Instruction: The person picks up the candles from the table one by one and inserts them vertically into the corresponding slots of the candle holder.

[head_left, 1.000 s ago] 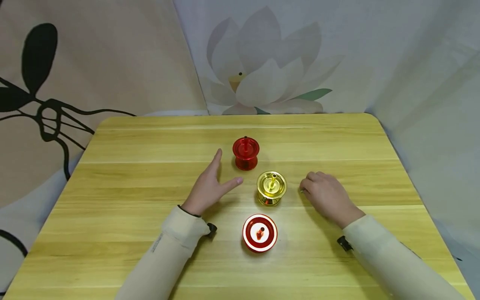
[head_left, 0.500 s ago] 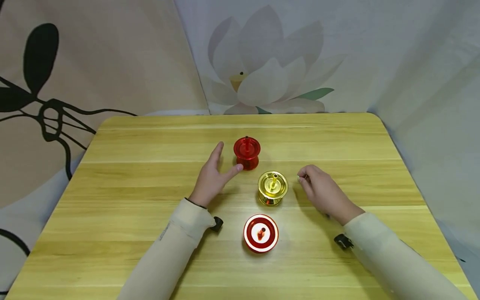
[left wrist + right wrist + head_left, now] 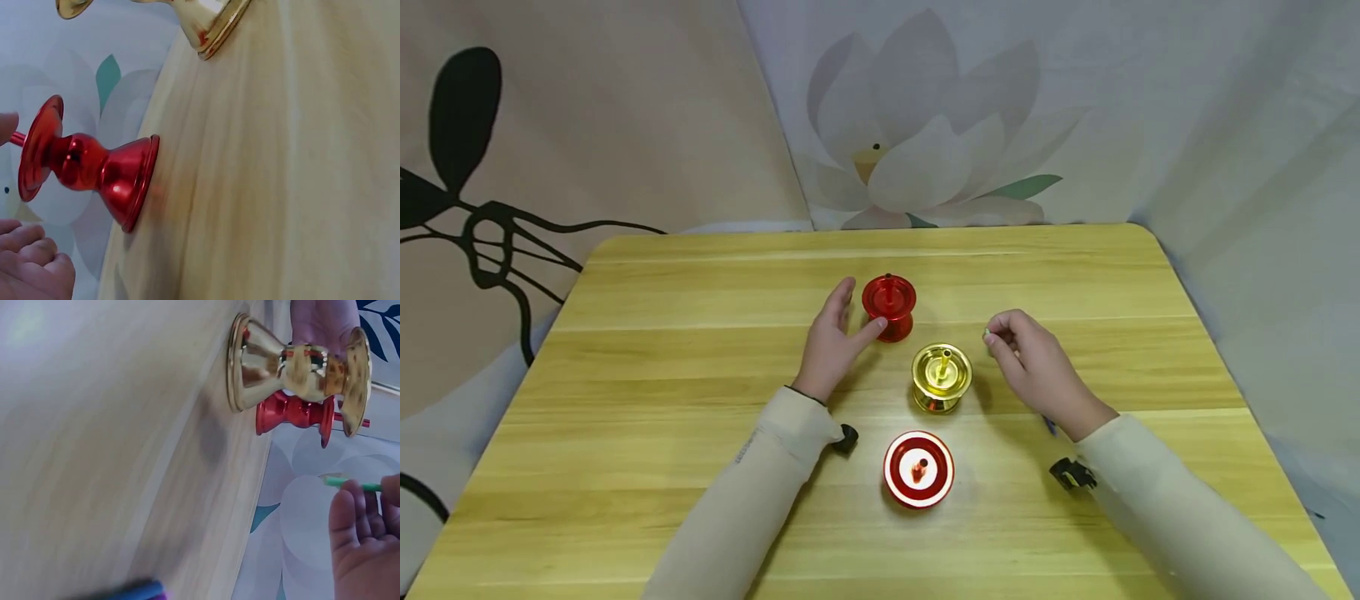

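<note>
Head view: left hand fingers spread wide around red spool, thumb touching its waist, bracing it upright on tabletop. Right hand pinches a thin green stick, raised beside gold spool.

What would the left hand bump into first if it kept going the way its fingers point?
Most likely the red spool. The left hand points up and across the table, its thumb already at the spool's side; whether they touch is hard to tell.

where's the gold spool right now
In the head view the gold spool stands upright mid-table, between the plain red spool behind it and the red-and-white one in front, left of the right hand.
</note>
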Demonstrator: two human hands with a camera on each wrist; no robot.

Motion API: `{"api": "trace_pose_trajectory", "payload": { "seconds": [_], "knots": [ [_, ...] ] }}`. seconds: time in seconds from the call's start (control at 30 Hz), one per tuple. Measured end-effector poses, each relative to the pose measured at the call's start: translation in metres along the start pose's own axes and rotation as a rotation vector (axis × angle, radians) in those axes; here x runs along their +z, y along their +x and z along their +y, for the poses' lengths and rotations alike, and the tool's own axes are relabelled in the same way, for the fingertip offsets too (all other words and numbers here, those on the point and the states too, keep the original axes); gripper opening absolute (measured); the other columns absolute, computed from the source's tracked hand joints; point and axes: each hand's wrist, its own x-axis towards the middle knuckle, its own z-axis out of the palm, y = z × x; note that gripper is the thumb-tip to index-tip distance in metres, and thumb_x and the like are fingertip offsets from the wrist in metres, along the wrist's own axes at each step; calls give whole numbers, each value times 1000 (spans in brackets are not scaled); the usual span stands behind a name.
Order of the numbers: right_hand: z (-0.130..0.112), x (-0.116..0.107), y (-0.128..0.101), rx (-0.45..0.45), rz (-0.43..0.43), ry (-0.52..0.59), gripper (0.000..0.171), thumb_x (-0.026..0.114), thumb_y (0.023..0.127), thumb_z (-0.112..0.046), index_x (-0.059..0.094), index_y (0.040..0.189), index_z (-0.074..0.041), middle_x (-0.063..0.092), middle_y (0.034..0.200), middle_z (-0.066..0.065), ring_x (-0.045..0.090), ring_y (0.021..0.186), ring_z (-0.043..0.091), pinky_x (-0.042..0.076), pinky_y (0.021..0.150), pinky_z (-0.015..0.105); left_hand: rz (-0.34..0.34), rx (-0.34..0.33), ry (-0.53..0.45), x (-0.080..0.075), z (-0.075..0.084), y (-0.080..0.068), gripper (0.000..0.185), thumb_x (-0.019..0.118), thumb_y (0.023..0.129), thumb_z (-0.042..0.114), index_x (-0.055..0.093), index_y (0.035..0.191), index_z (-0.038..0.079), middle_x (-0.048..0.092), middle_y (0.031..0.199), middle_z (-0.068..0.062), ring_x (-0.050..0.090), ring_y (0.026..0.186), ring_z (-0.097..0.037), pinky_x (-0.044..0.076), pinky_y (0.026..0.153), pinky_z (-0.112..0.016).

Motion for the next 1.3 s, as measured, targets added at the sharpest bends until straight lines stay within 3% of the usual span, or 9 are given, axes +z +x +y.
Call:
{"api": "trace_pose_trajectory", "payload": {
  "seconds": [0.23,0.47,0.7,1.3],
  "knots": [
    [-3,8,4,-58,80,84,6,54,103,-4,55,106,1,62,93,9,61,84,20,54,81,42,-16,14,-4,12,3,10,88,81,87,24,31,157,8,34,161,-3,30,148,-16,28,119,-28],
    [-9,13,13,-106,109,150,5,56,102,-2,55,105,1,61,92,7,61,83,15,54,82,29,-21,-13,-29,20,2,15,88,83,85,21,32,157,9,39,157,-6,39,143,-16,34,115,-27],
    [-15,14,21,-76,86,184,7,53,103,-3,54,107,2,61,95,10,62,84,19,54,85,39,-28,-25,-68,22,-1,17,87,83,85,18,33,157,10,44,154,-7,46,139,-17,41,111,-27],
    [-30,13,47,-87,35,184,11,51,105,-9,54,111,-1,63,98,8,64,89,19,51,78,34,-76,-2,-70,19,0,19,86,82,86,14,33,157,9,46,153,-7,49,136,-20,44,108,-30]
  ]
}}
